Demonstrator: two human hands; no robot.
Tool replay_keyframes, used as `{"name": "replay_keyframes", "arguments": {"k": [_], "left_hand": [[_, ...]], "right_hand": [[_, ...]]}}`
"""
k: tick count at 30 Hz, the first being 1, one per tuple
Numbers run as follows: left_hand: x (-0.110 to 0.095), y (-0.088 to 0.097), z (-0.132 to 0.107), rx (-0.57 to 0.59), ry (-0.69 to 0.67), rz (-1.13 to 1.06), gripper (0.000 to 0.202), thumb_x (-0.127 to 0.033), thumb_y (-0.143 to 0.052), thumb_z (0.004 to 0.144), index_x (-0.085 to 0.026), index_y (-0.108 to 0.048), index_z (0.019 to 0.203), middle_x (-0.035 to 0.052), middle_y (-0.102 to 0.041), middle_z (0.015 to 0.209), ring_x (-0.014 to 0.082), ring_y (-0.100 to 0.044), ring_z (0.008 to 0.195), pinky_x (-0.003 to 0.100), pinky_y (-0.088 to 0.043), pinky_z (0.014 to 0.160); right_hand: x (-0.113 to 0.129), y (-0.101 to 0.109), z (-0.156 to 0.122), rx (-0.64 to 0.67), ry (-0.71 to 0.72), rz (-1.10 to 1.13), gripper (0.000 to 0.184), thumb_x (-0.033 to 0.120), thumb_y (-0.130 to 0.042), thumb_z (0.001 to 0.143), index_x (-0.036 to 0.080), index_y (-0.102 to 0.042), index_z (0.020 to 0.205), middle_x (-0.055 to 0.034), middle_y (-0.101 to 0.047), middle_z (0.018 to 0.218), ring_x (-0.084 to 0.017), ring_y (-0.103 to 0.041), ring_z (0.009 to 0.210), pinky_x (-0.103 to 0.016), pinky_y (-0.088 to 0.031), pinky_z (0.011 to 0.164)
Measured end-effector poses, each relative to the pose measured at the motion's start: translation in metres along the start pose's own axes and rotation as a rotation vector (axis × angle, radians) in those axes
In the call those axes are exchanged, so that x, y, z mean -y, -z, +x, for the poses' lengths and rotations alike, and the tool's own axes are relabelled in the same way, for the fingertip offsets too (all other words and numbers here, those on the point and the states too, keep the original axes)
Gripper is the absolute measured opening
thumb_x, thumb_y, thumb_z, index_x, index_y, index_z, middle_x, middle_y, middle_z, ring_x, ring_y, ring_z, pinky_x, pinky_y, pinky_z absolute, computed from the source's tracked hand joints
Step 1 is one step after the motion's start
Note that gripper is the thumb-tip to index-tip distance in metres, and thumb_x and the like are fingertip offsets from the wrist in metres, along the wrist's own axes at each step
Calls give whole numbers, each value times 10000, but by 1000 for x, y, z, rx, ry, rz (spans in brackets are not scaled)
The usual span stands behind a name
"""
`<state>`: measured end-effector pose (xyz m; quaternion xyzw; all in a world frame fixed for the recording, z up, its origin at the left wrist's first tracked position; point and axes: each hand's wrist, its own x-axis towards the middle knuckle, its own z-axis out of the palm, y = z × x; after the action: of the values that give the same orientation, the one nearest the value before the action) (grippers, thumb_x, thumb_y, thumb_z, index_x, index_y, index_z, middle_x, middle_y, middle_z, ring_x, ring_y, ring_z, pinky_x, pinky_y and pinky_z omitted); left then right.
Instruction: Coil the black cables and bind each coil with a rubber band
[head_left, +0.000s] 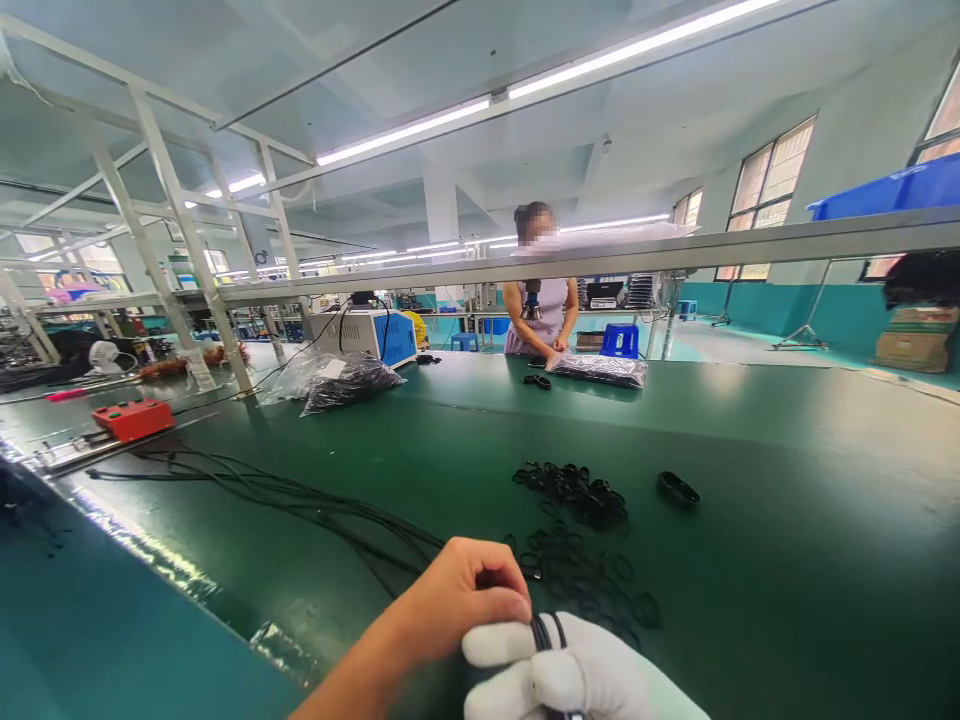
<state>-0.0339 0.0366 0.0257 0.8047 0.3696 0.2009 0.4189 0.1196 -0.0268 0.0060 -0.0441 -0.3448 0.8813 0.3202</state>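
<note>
My right hand (592,675), in a white glove, is closed around a folded black cable (541,634) low in the view. Thumb and fingers of my bare left hand (469,595) pinch together at the top of that cable, touching the glove. Just beyond my hands lie many thin black rings (577,570) spread flat on the green table, with a denser heap of small black loops (581,492) behind them. Long black cables (300,492) run from the left across the table and pass behind my left hand. The cable's lower part is hidden by the glove.
A larger black ring (679,489) lies to the right. Further back are clear bags of black goods (349,382), a blue-and-white machine (379,335) and a red box (133,420). Across the table stands a person (544,310) with a hand on a packed bag (600,369).
</note>
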Motion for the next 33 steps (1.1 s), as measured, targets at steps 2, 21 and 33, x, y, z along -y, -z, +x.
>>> {"name": "replay_keyframes", "arguments": {"k": [2,21,33], "left_hand": [[15,-6,0,-97,-42,170,219,-224,-458,855,-150,-623,730,7,-642,727,134,-567,685,217,-421,615],[-24,2,-24,-61,-118,301,75,-229,-707,720,-196,-641,711,-47,-612,716,104,-534,663,203,-382,619],[29,-34,-28,-196,171,280,271,-215,-356,889,-187,-581,741,-11,-611,681,140,-551,643,213,-381,586]], "right_hand": [[5,-3,4,27,85,180,346,215,-766,667,158,-435,747,90,-268,612,-41,-268,517,-196,-213,532],[-5,7,-10,-188,-97,7,307,272,-753,683,75,-600,862,-34,-549,712,-115,-511,623,-292,-376,676],[12,14,-1,-484,338,169,468,276,-817,623,172,-631,1039,-48,-656,1034,-160,-606,890,-383,-415,925]]}}
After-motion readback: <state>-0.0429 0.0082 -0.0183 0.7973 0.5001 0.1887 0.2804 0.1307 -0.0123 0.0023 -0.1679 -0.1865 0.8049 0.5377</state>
